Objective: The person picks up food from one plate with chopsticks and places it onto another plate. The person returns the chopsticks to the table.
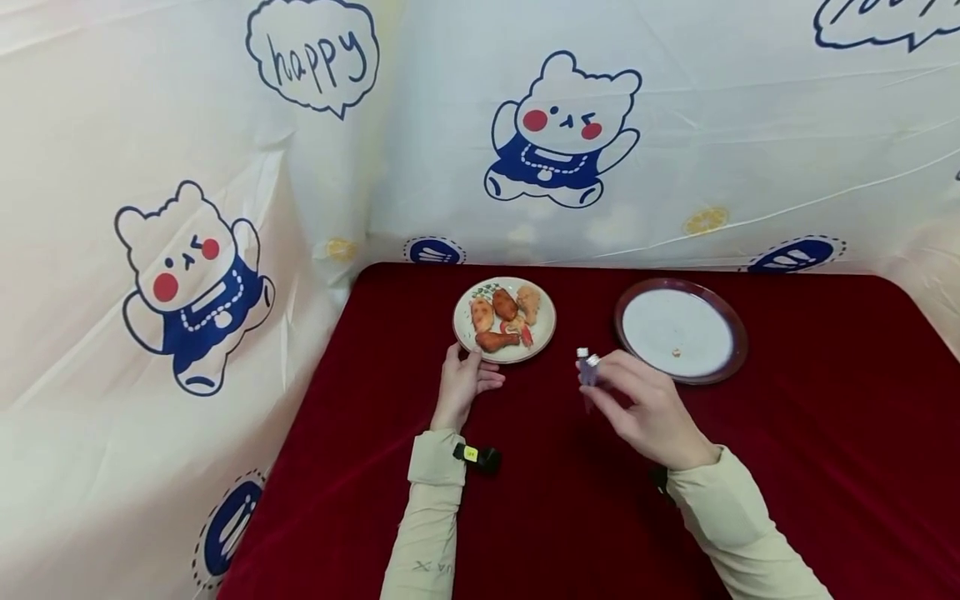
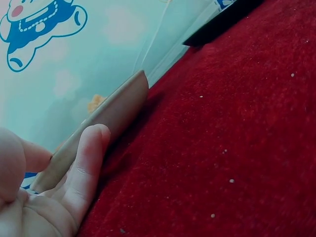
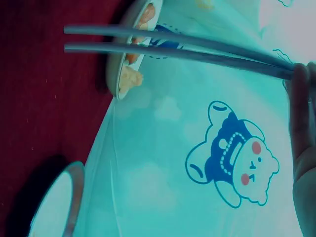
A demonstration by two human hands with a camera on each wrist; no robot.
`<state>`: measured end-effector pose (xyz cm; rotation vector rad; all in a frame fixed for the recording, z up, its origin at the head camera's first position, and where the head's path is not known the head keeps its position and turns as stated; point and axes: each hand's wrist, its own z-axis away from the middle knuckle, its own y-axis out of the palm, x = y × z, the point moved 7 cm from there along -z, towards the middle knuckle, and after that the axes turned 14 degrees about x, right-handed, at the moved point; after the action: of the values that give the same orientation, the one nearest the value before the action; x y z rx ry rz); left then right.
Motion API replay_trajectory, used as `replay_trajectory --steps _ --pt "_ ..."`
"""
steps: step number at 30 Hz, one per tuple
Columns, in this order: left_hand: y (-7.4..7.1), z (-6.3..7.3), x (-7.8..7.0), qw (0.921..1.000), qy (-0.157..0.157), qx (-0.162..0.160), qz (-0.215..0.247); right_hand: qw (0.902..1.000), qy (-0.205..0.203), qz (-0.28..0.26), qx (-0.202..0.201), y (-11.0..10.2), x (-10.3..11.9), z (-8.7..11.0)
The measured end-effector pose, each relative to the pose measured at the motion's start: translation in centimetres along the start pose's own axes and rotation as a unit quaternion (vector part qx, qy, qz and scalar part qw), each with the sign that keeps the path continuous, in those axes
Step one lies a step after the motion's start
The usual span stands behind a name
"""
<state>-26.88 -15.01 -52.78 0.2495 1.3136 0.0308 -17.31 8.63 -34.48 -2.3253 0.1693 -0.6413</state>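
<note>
A cream plate (image 1: 546, 323) carries a brown drumstick (image 1: 495, 341), a dark brown piece (image 1: 505, 304) and several other pieces of food. At its near left edge, my left hand (image 1: 459, 390) pinches the rim; in the left wrist view the thumb is at the top edge and a finger lies along the outer wall (image 2: 118, 103). My right hand (image 1: 658, 412) holds a pair of grey chopsticks (image 3: 98, 48) by one end, to the right of the plate. In the right wrist view their far tips are slightly apart, with nothing between them.
A round brown-rimmed dish (image 1: 738, 333) with a white inside stands at the right, holding one small yellowish crumb (image 1: 677, 352). Dark red cloth (image 1: 555, 500) covers the table. Printed white curtains (image 1: 450, 125) hang behind and at the left side.
</note>
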Motion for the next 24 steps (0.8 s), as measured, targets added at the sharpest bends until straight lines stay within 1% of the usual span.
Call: replay_trajectory --steps 2,5,8,11,13,15,18,21,24 --pt "0.0 0.0 0.0 1.0 0.002 0.001 0.001 0.9992 0.033 -0.016 -0.014 -0.1 -0.4 0.2" --pt "0.0 -0.1 0.0 1.0 0.002 0.002 0.004 0.9961 0.081 -0.029 -0.015 0.1 -1.1 0.5" --pt "0.0 -0.2 0.1 1.0 -0.001 0.004 0.005 0.9919 0.126 -0.018 -0.009 0.5 -1.7 0.9" --pt "-0.1 -0.2 0.2 1.0 0.0 0.006 0.004 0.9876 0.157 -0.009 -0.008 0.6 -2.1 1.0" --pt "-0.1 -0.2 0.2 1.0 0.001 0.007 0.005 0.9854 0.17 -0.006 -0.01 0.6 -2.3 1.0" --pt "-0.1 -0.1 0.1 1.0 0.003 0.006 0.002 0.9846 0.174 -0.001 -0.013 0.7 -2.3 0.9" --pt "-0.2 -0.1 0.1 1.0 0.005 0.006 0.001 0.9846 0.172 0.027 -0.012 0.7 -2.2 0.6" --pt "-0.2 0.0 0.1 1.0 0.005 0.008 0.004 0.9841 0.169 0.053 -0.004 0.9 -2.0 0.3" --pt "-0.2 -0.1 0.2 0.9999 0.005 0.009 0.003 0.9819 0.178 0.063 0.01 1.1 -1.9 0.0"
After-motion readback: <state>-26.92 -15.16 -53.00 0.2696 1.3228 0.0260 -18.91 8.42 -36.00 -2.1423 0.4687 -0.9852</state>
